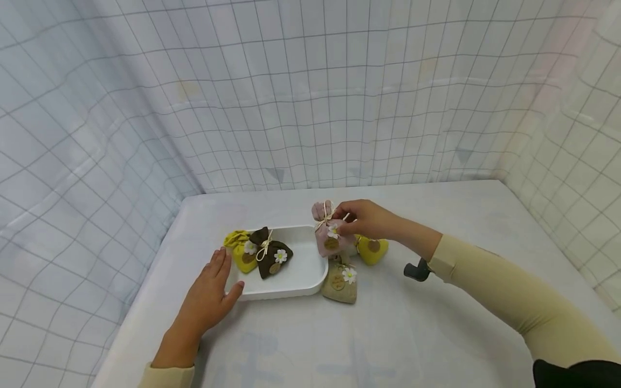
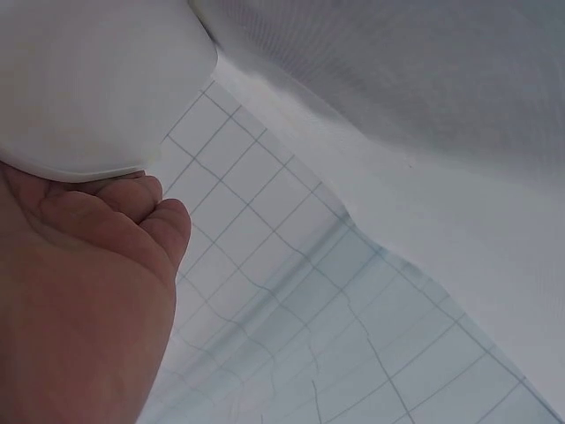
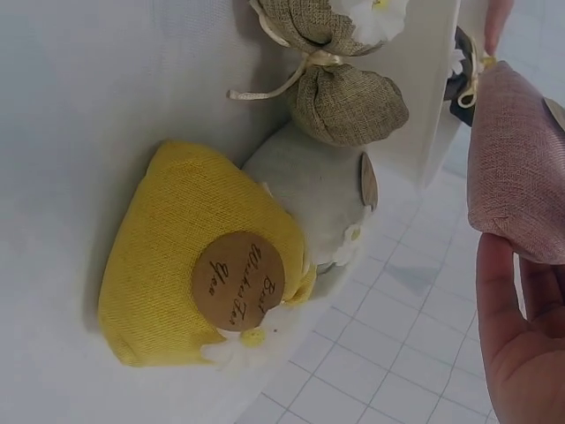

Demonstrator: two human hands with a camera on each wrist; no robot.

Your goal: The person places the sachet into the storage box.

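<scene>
Pouch of pink cloth [image 1: 322, 243], pinched between the right hand's [image 1: 366, 216] thumb and fingers, is held up at the tray's [image 1: 303, 272] right end.

Its coarse woven body is plump and softly squared at the bottom, the gathered neck tied with pale cord, a white flower and a round brown tag on its front; the tray is smooth, white and shallow, with rounded corners, and the left hand [image 1: 206, 296] touches its left end, fingers straight and close together, thumb spread apart; inside lie a yellow pouch [image 1: 240, 262] and a dark brown pouch [image 1: 264, 265], while a rough beige pouch [image 1: 335, 288], a smoother grey pouch [image 3: 296, 190] and a second yellow pouch [image 1: 372, 257] sit beside the tray.
</scene>
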